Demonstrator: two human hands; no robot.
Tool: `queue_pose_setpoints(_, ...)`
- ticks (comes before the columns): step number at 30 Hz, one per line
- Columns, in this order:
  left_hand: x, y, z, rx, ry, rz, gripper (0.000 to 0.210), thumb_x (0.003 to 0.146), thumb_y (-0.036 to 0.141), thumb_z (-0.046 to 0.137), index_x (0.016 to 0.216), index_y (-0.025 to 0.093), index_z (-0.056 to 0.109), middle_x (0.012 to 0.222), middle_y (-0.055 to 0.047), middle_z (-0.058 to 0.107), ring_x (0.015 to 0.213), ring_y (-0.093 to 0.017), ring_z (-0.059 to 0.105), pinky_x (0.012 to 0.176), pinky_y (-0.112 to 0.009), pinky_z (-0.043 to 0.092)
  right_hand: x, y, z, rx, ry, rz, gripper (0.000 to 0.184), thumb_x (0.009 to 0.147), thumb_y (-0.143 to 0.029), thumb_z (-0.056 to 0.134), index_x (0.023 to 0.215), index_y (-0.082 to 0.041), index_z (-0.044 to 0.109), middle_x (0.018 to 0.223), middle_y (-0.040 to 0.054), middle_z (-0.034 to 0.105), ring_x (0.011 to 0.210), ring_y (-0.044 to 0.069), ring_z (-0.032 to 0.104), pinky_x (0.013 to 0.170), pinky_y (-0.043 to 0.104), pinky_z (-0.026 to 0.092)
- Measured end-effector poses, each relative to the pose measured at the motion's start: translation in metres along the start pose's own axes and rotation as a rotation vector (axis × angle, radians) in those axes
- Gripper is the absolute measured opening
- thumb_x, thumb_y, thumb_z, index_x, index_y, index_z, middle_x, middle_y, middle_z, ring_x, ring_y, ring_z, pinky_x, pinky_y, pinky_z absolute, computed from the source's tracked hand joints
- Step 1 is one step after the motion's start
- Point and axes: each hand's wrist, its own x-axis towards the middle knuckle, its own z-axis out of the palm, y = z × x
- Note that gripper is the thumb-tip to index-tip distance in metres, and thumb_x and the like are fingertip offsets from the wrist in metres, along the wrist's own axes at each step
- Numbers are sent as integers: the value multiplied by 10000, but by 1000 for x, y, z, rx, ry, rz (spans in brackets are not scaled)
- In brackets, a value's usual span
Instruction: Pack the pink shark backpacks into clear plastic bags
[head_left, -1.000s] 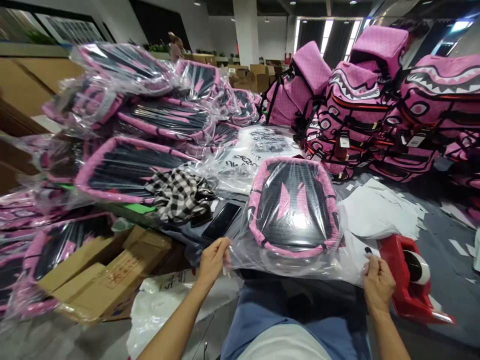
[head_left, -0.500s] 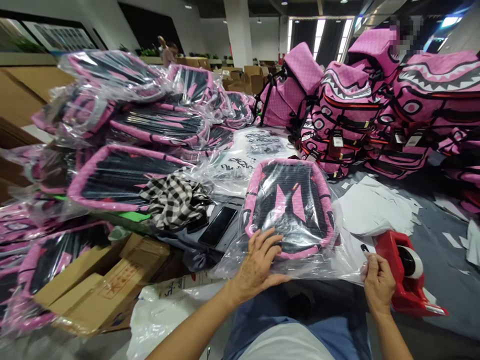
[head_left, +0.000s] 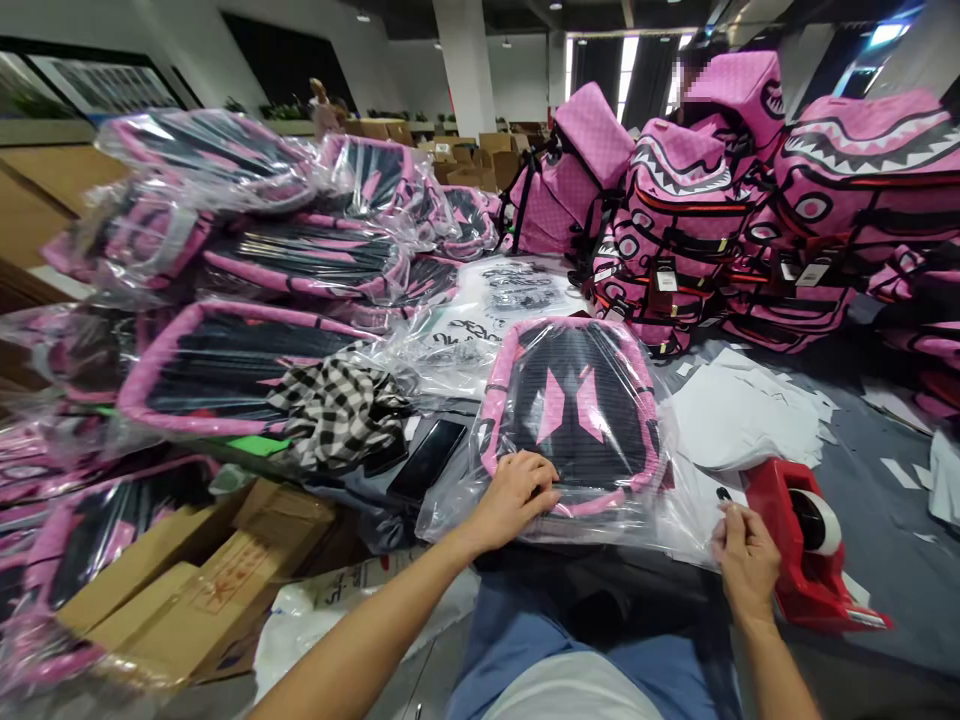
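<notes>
Head view: the left hand (head_left: pixel 517 497) is pressing on the near left edge of a pink-and-black backpack (head_left: pixel 571 415), fingers curling close together; whether they are gripping film, I cannot tell. The backpack is lying on the gray-covered table (head_left: pixel 881 430) inside a clear plastic bag (head_left: pixel 679 525), whose near right corner the right hand (head_left: pixel 746 560) is pinching beside a red tape dispenser (head_left: pixel 780 510).

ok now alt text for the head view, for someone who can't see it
A person's left hand rests on a black-and-pink backpack in a clear bag, while the right hand pinches the bag's near right corner, beside a red tape dispenser. Bagged backpacks are piled on the left; unbagged pink backpacks are heaped beyond, on the right.
</notes>
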Motion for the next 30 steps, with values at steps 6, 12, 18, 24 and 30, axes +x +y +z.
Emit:
queue_pose_setpoints(6, 8, -6, -1, -73, -66, -113, 144, 930, 289, 584, 808, 220, 611, 930, 1, 681, 915, -201, 555, 859, -367, 368, 17, 1, 1, -146, -173, 125, 608, 587, -783, 646, 753, -199, 612, 473, -48, 456, 420, 121, 414, 394, 243, 307)
queue_pose_setpoints(12, 8, -9, 3, -152, -57, -173, 252, 931, 329, 522, 705, 215, 529, 791, -3, 641, 826, -193, 555, 769, -327, 373, 18, -4, -11, -438, -184, -20, 561, 712, -736, 515, 787, -199, 658, 461, -16, 515, 422, 157, 469, 436, 276, 338)
queue_pose_setpoints(18, 14, -1, 4, -71, -71, -225, 244, 864, 302, 601, 650, 215, 522, 760, 3, 645, 815, -196, 561, 746, -324, 361, 17, -7, -10, -468, -147, -39, 649, 677, -814, 498, 800, -197, 658, 493, 5, 580, 463, 196, 541, 495, 315, 412)
queue_pose_setpoints(24, 10, 1, 5, -113, -22, -259, 244, 841, 314, 644, 647, 213, 535, 750, 7, 651, 794, -194, 567, 766, -331, 364, -15, -41, -79, -562, 123, -212, 618, 786, -752, 501, 996, -199, 679, 939, 117, 723, 799, 273, 657, 757, 403, 491)
queue_pose_setpoints(30, 12, -2, 5, -182, -42, -261, 272, 836, 318, 655, 614, 213, 538, 726, 8, 646, 799, -195, 568, 764, -318, 369, -3, -34, -167, -732, 297, 64, 558, 600, -726, 564, 803, -225, 706, 832, 128, 684, 776, 328, 622, 687, 462, 467)
